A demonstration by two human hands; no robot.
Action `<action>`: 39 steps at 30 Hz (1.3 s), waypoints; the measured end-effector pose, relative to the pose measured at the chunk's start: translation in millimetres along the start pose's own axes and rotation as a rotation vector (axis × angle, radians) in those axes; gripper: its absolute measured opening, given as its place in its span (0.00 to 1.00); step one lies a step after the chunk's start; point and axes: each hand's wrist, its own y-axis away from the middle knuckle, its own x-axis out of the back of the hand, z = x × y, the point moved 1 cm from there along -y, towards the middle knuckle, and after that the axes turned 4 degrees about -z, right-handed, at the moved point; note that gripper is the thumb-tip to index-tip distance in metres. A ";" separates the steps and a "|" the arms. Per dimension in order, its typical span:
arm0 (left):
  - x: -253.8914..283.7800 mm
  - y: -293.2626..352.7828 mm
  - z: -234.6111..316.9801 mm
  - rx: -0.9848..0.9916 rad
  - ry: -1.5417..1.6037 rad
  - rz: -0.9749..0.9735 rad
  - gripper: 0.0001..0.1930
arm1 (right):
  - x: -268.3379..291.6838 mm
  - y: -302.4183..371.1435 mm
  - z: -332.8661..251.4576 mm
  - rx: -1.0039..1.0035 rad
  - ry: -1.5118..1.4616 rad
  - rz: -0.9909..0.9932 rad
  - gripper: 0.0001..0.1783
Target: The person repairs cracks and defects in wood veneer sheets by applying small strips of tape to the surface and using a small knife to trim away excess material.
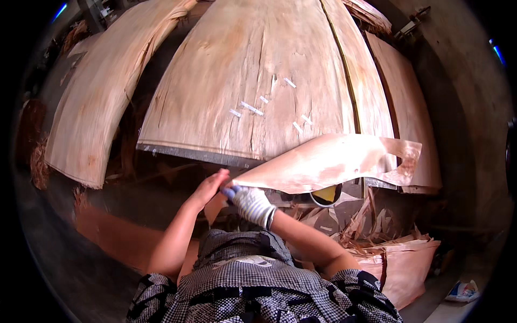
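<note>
A pale, irregular strip of wood veneer (318, 164) lies slantwise over the near edge of a large veneer sheet (215, 81), with a ragged hole near its right end. My right hand (252, 205), in a white striped glove with bluish fingertips, is closed at the strip's narrow left tip. Beside it, my bare left hand (209, 189) has its fingers stretched toward that tip and appears to hold nothing. Below the two hands hangs a small pointed veneer scrap (215, 207); what supports it is hidden. Several short white tape pieces (251, 108) sit on the large sheet along its cracks.
A long veneer sheet (102, 102) rests to the left, another (406, 107) to the right. Under the strip shows a round, yellow-centred object (326, 195). Torn veneer scraps (366, 215) and a veneer bundle (406, 264) are at the lower right, near a crumpled plastic bag (463, 291).
</note>
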 end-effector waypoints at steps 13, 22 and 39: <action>-108.8 -31.0 120.4 -0.589 -0.994 -0.390 0.13 | 8.1 208.1 208.0 -0.960 -1.215 1.189 0.22; -104.6 -3.1 129.6 -0.697 -1.146 -0.397 0.19 | 127.7 83.8 250.8 -0.272 -1.253 1.200 0.27; 102.9 -153.5 115.1 -0.106 0.626 0.230 0.15 | 19.7 -73.9 173.3 -0.587 -1.024 0.525 0.19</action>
